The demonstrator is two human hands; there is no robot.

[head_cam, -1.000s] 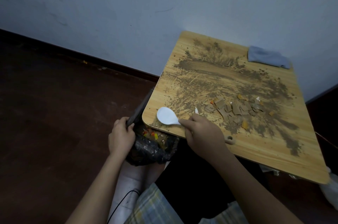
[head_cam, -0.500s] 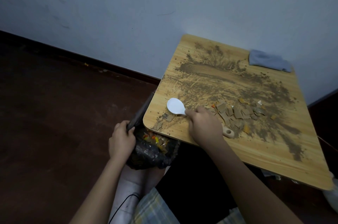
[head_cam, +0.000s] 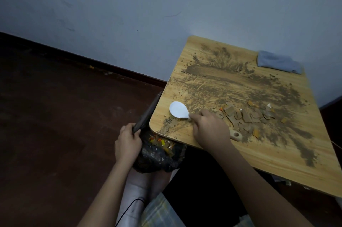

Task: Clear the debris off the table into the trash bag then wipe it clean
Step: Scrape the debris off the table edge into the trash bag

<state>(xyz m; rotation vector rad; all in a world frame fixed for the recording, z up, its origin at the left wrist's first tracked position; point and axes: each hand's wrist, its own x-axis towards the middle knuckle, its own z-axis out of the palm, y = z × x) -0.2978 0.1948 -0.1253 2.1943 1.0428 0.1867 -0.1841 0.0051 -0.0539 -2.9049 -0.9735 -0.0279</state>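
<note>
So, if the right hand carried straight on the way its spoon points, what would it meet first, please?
The right hand aims the white spoon leftward; little lies ahead, probably just the table edge, with the trash bag lower.

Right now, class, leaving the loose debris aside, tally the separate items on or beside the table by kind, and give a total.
Spoon: 1
Cloth: 1
Trash bag: 1
Table: 1
Hands: 2, left hand and right hand
Total: 6
</note>
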